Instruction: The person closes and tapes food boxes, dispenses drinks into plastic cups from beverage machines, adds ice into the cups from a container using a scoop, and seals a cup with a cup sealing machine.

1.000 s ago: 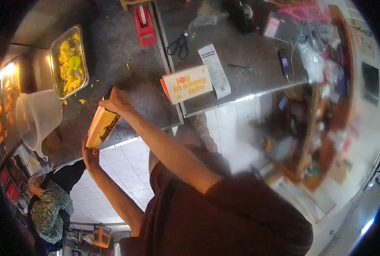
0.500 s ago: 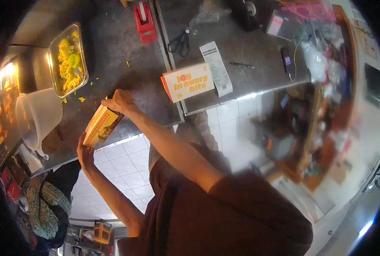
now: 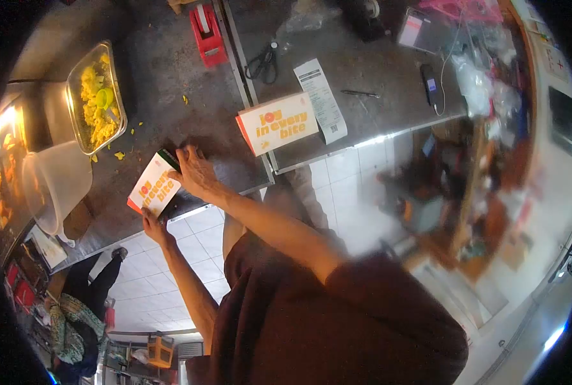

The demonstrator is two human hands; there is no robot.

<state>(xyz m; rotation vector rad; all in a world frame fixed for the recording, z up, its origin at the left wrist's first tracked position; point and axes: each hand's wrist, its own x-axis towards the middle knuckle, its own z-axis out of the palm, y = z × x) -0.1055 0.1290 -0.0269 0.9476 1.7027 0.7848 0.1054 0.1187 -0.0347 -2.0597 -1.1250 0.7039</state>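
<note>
Turned the printed carton (image 3: 151,187) face up since the earlier frame, near the front edge of the tabletop (image 3: 164,96). Pinched its near corner with left grip (image 3: 155,226), clasped its right side with right grip (image 3: 196,172), probably to steady it. Saw a second carton (image 3: 278,123) across the seam (image 3: 236,51), perhaps leaving room.

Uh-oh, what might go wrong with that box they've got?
The box might drop to the floor if the left hand and right hand lose their grip, because it's right by the edge of the counter. Yellow crumbs lie close by too, so some might stick to it.
</note>
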